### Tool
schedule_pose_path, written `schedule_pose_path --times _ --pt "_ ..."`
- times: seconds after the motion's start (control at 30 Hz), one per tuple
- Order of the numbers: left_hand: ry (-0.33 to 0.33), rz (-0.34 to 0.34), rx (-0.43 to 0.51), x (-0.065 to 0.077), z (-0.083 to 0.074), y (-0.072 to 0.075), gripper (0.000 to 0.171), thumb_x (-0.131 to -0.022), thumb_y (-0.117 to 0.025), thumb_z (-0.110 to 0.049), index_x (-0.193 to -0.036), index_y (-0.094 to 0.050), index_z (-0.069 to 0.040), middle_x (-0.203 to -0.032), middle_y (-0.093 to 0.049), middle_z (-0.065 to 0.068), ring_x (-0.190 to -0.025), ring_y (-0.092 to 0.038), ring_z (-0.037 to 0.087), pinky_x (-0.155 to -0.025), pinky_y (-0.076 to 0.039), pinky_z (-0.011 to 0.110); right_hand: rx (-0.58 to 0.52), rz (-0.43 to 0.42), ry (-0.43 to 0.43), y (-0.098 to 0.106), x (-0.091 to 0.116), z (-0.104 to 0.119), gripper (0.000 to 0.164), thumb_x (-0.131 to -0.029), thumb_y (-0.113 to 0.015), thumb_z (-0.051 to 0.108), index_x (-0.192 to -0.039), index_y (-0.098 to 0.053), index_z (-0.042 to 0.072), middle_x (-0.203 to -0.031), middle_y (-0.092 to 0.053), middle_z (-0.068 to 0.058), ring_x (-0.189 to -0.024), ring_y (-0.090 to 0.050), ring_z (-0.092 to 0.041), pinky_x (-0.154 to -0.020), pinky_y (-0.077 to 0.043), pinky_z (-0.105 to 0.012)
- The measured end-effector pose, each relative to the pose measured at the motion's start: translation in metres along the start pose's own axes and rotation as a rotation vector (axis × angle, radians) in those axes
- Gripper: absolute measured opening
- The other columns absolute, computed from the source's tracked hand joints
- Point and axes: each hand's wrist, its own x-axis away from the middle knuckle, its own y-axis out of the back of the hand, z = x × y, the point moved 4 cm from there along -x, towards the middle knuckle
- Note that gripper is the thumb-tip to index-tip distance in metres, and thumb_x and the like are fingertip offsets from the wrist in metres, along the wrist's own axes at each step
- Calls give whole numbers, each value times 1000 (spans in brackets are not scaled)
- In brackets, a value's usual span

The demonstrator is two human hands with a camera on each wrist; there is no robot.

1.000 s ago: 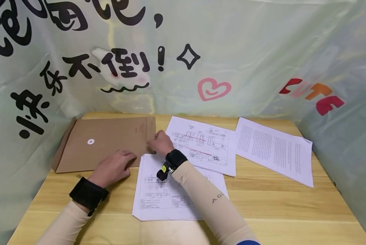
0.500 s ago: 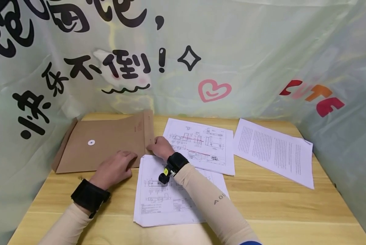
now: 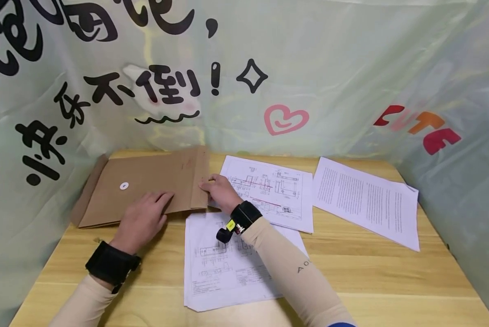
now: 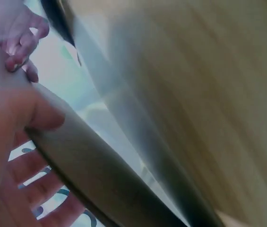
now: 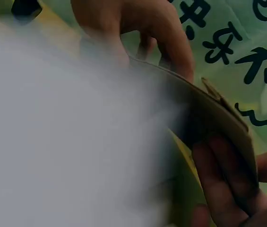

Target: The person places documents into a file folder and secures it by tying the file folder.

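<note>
A brown kraft paper envelope (image 3: 154,177) with a white round button lies at the back left of the table, its right end tilted up. My right hand (image 3: 224,194) pinches that right end; in the right wrist view its fingers (image 5: 218,184) lie along the underside. At the near edge my left hand (image 3: 140,222) holds the envelope, thumb (image 4: 43,113) on one side and fingers on the other in the left wrist view. Just beneath my right wrist lies a stack of technical drawings (image 3: 224,281), partly covered by the forearm.
A second set of drawings (image 3: 269,195) with red lines lies behind the first, slightly overlapping it. Farther right is a sheet of printed text (image 3: 367,204) with a folded corner. A printed cloth backdrop (image 3: 334,72) hangs around the wooden table (image 3: 371,268).
The envelope's right end has come up, gripped by my right hand, which first was beside it. My left hand has shifted slightly left and away. The near drawings have slid toward me.
</note>
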Motion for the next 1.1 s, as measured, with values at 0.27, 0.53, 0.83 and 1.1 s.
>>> schedule_pose_path --times 0.27,0.53,0.83,1.1 --pt "25 -121 -39 5 1 13 48 -84 -69 7 -131 -66 -6 -116 -73 17 -98 -69 38 -52 -55 43 -5 64 44 1 10 2 11 -101 -61 19 -98 -55 10 -85 -62 3 -76 -62 -12 -88 -52 -43" --pt "-9 -200 -18 9 0 23 53 -88 -61 14 -134 -65 -11 -127 -70 16 -107 -71 37 -46 -51 41 -103 108 140 15 15 0 15 -105 -53 21 -101 -61 8 -81 -68 1 -77 -69 -17 -104 -47 -58" --pt "-116 -312 39 15 -2 33 51 -92 -53 14 -135 -66 -12 -132 -68 13 -116 -69 34 -87 -57 50 -287 100 142 45 18 8 30 -109 -41 34 -113 -57 9 -80 -71 0 -74 -69 -16 -80 -56 -34" --pt "-278 -406 78 18 -10 43 42 -110 -32 -9 -131 -69 -11 -130 -70 9 -114 -70 29 -109 -47 34 -395 142 147 82 26 11 39 -110 -31 41 -112 -60 14 -92 -74 2 -81 -72 -12 -79 -57 -32"
